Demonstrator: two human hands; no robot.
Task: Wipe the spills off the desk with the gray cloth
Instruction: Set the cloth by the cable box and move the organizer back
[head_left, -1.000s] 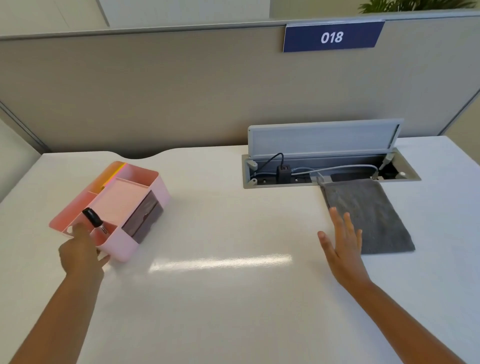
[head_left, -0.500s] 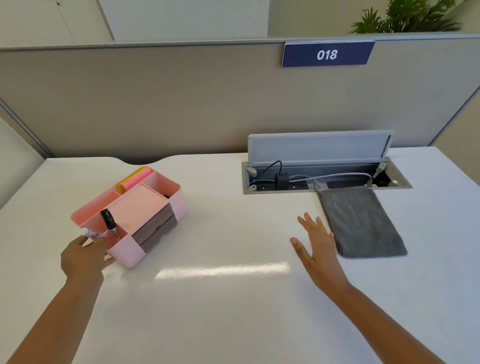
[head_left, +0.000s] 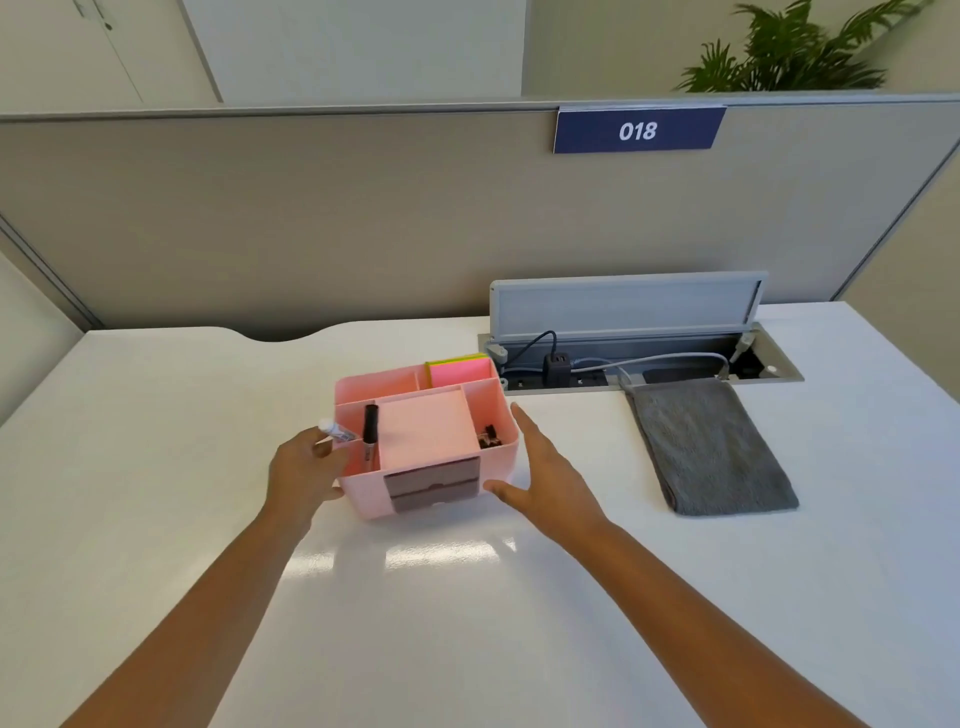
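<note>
A folded gray cloth (head_left: 706, 447) lies flat on the white desk (head_left: 156, 467), right of centre, its far end at the cable tray. A pink desk organizer (head_left: 498, 457) with pens, sticky notes, clips and dark drawers stands in the middle. My left hand (head_left: 304, 473) grips the organizer's left front corner. My right hand (head_left: 545, 478) is open, fingers spread, at the organizer's right side, close to its wall or touching it. Neither hand touches the cloth. I see no spills on the desk.
An open cable tray (head_left: 779, 371) with its raised grey lid (head_left: 623, 306), a plug and cables sits in the desk behind the cloth. A beige partition (head_left: 311, 218) with a blue "018" sign (head_left: 638, 130) walls off the back. A plant shows beyond it.
The organizer has slid from the desk's left side to the middle under my left hand and turned drawer-front toward me. My right hand moved left, away from the cloth, to the organizer's right side.
</note>
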